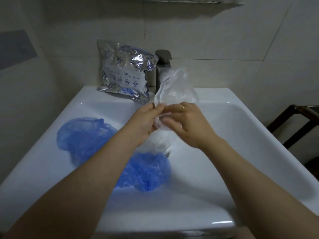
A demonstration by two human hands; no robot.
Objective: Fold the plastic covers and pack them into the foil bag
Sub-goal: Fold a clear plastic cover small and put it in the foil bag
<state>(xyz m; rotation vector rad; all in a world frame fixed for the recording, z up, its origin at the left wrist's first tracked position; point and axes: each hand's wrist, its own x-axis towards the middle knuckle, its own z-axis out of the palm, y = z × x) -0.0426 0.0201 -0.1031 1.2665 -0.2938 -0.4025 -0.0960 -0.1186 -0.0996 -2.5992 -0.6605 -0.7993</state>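
Both hands meet at centre frame above a white sink. The left hand and the right hand grip a clear plastic cover between them; the fingers of both are curled round its bunched middle. The upper part of the cover stands up crumpled above the hands, in front of a grey tap; its lower part hangs below them. A ring shows on the right hand.

Two blue plastic covers lie in the sink: one blue cover spread out at centre left, a second blue cover crumpled at lower centre, partly under the left forearm.

The foil bag leans against the tiled wall at upper centre left, on the sink's back rim, just left of the tap. Blue plastic shows through its clear front.
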